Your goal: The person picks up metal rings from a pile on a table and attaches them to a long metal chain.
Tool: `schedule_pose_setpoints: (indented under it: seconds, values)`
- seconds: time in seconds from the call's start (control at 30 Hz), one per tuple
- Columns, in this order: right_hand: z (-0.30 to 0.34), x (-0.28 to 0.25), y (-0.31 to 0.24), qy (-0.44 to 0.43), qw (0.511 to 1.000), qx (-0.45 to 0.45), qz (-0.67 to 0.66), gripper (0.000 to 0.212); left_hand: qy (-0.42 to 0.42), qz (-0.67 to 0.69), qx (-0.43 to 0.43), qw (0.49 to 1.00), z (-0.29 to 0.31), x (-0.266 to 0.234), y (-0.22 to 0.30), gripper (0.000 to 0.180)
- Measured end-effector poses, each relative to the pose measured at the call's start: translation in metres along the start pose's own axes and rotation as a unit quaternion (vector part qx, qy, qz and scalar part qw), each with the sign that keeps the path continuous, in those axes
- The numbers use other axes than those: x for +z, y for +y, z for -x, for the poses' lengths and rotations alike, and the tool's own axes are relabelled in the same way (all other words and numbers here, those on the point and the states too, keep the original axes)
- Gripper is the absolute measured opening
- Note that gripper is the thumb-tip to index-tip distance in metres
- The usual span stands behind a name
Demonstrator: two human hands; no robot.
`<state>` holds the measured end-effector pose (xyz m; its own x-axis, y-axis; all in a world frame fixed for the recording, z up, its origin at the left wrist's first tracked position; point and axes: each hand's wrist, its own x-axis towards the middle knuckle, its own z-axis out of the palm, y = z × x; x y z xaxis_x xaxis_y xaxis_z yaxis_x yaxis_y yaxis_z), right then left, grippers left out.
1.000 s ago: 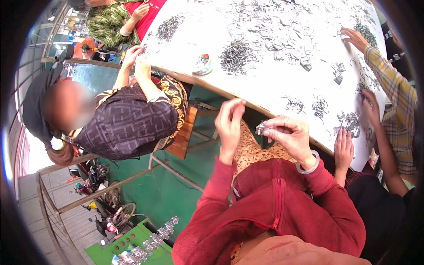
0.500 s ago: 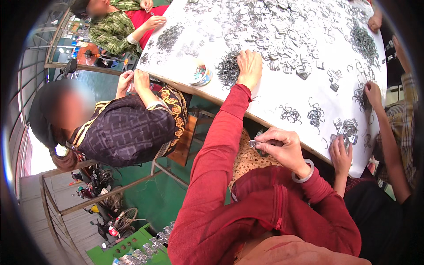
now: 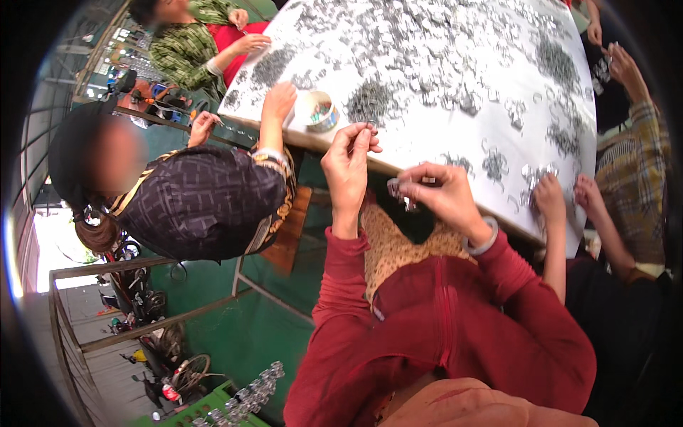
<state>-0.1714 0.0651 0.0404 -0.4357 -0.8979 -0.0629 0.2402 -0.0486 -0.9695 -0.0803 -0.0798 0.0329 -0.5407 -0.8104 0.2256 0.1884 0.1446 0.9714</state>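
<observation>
**Small metal parts joined by hand at the table's edge**

Nearest the camera, the wearer's red sleeves (image 3: 455,320) rise from the lower edge, a bangle (image 3: 484,242) on the right wrist. The right hand (image 3: 445,196) is curled around a small cluster of metal clips (image 3: 398,188), held just below the table's near rim. The left hand (image 3: 348,160) is raised beside it, thumb and forefinger pinched on a single tiny piece (image 3: 371,128) that is hard to make out. The two hands are near one another but not touching.

To do this well, I judge the cluster should be kept steady in the right hand while the left brings its piece squarely to it, working over the lap or table so a slip loses nothing.

Beyond lies the white table (image 3: 427,92), strewn with grey metal pieces in heaps; one heap (image 3: 370,99) sits just past the left hand, beside a small round tin (image 3: 318,110). Co-workers sit along both sides, their hands also among the pieces.
</observation>
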Motion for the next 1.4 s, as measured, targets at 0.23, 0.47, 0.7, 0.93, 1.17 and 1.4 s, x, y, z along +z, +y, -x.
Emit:
schedule_pose_setpoints:
  seconds: [0.23, 0.47, 0.7, 0.93, 1.17, 1.4]
  values:
    - [0.01, 0.016, 0.011, 0.062, 0.995, -0.065, -0.053, 0.016, -0.015, -0.04, 0.047, 0.998, 0.084, -0.001, 0.023, 0.008]
    - [0.013, 0.015, 0.016, 0.078, 0.987, -0.137, 0.015, 0.014, 0.02, -0.142, 0.129, 0.981, 0.081, 0.009, 0.011, 0.008]
    - [-0.008, -0.016, 0.008, 0.052, 0.981, -0.171, 0.079, 0.019, -0.016, -0.016, 0.053, 0.998, 0.076, 0.004, 0.003, 0.01]
    - [-0.129, -0.158, 0.047, 0.192, 0.811, -0.182, 0.522, 0.021, -0.067, -0.05, 0.061, 0.995, 0.08, 0.004, -0.005, 0.008]
    - [-0.144, -0.187, 0.081, 0.143, 0.711, -0.142, 0.674, 0.019, -0.057, -0.05, 0.046, 0.996, 0.08, 0.007, 0.0, 0.009]
    - [-0.136, -0.188, 0.067, 0.24, 0.954, -0.056, 0.171, 0.029, -0.042, -0.028, 0.06, 0.997, 0.086, 0.009, 0.005, 0.01]
